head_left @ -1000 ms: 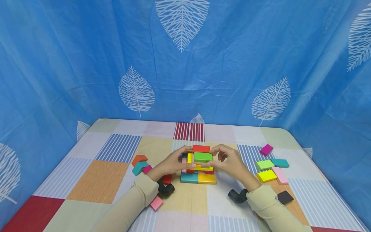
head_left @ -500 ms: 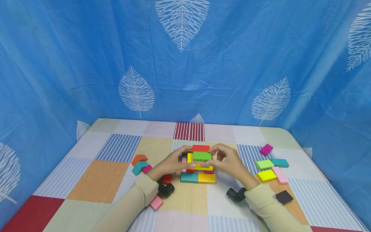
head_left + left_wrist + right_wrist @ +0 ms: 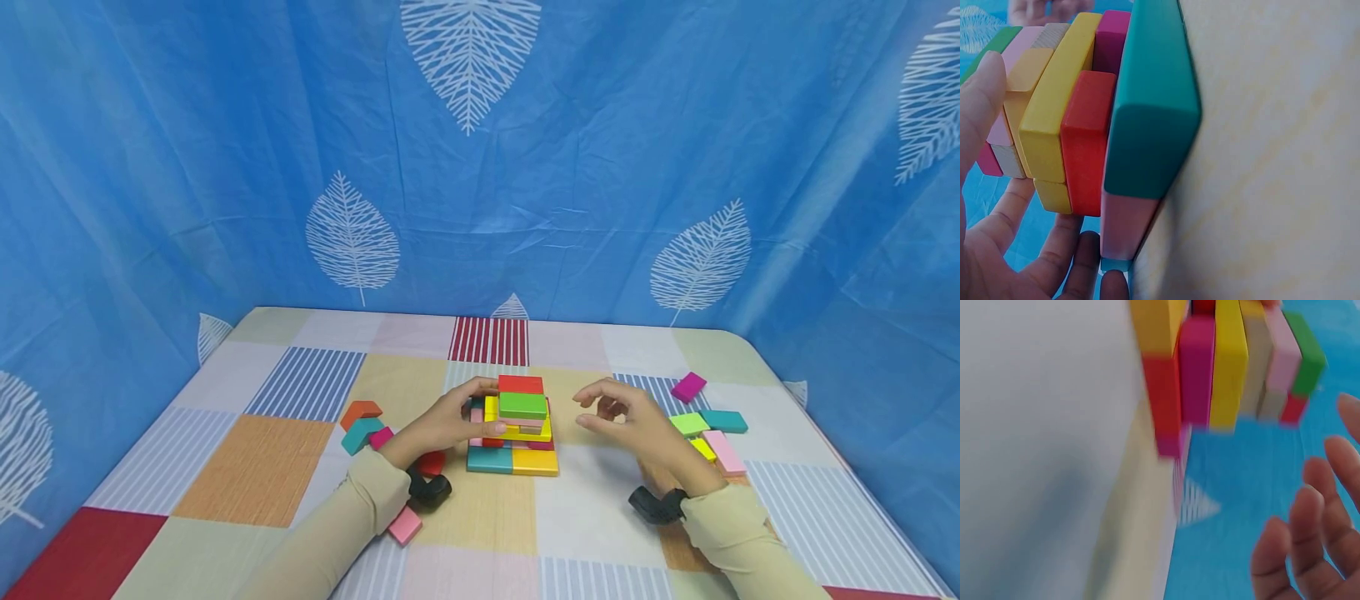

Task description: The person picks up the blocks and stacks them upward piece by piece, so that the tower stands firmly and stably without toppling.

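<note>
A layered stack of colourful wooden blocks point(image 3: 517, 434) stands mid-table, with a green block point(image 3: 522, 405) and a red block point(image 3: 521, 384) side by side on top. At its base are a teal block point(image 3: 1154, 137) and an orange-yellow block point(image 3: 535, 462). My left hand point(image 3: 442, 419) holds the stack's left side, thumb at the front and fingers behind. In the left wrist view its fingers reach beside the yellow and red blocks. My right hand point(image 3: 637, 421) is off the stack to the right, fingers loosely bent around nothing.
Loose blocks lie left of the stack, among them an orange block point(image 3: 361, 413), a teal block point(image 3: 363, 435) and a pink block point(image 3: 406, 526). More lie on the right, including a magenta block point(image 3: 689, 387) and a pink block point(image 3: 724, 453). A blue curtain point(image 3: 480, 208) hangs behind.
My right hand has let go of the green block on top and moved away to the right. The left hand stays at the stack.
</note>
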Demonstrator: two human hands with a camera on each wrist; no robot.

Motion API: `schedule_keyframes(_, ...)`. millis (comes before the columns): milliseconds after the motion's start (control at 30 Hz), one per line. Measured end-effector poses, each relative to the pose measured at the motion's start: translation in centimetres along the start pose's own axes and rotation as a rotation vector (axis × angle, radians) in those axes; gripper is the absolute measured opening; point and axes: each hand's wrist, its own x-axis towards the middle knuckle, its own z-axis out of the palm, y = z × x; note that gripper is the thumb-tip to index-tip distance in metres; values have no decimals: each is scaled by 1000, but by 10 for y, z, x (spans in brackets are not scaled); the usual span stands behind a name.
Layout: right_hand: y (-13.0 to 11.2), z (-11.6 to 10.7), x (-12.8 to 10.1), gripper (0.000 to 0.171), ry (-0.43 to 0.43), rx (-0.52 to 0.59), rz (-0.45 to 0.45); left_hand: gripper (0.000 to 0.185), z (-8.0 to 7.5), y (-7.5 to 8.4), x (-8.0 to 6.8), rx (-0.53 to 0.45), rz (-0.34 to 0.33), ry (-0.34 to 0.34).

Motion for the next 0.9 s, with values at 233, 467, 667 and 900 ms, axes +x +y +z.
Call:
schedule_keyframes(233,30,-49,-34,21,-85,-68,4,66,0,1,0,-9,1,-3)
schedule_keyframes(467,55,-92,-64,30,-157,-134,213,65,0,0,1,-10,8,-7)
schedule_keyframes(667,64,-115,-74,38,-211,-271,350,67,0,1,1,8,-18,0)
schedule_keyframes(900,69,-113,-72,39,-210,-308,368,66,0,2,1,8,-32,3)
